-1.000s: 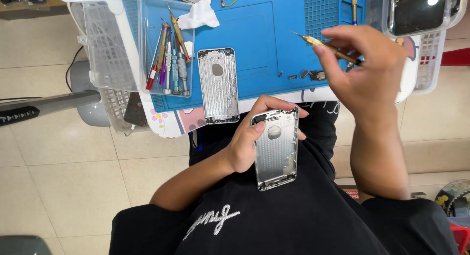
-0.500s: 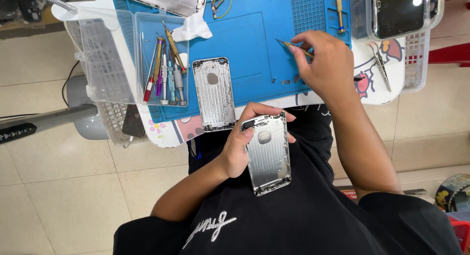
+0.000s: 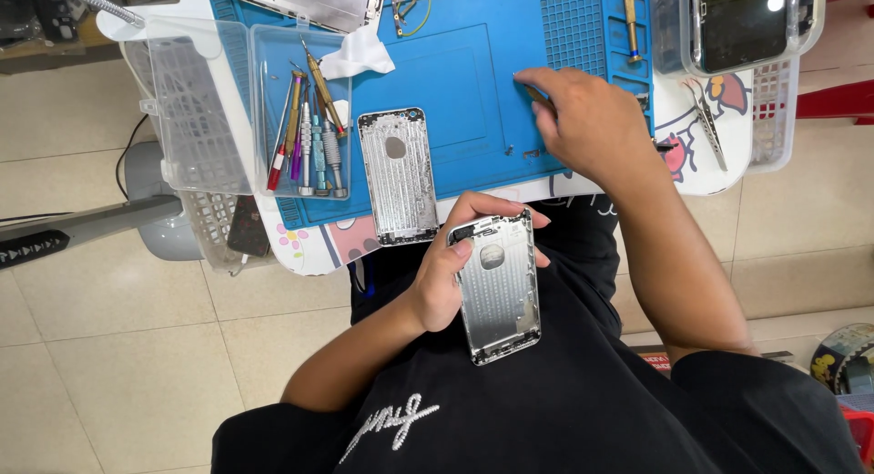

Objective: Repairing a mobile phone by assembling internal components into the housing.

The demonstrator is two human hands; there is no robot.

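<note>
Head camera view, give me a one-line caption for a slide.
Left hand holds a silver phone back housing over the lap; right hand presses a tool onto the blue repair mat.

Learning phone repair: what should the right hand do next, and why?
Probably lift one of the small screws beside it: the right hand rests on the blue mat gripping a thin tool, while the left hand holds the silver phone back.

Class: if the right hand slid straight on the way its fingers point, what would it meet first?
The right hand points left over the blue mat; likely the white cloth first, though height is unclear.
</note>
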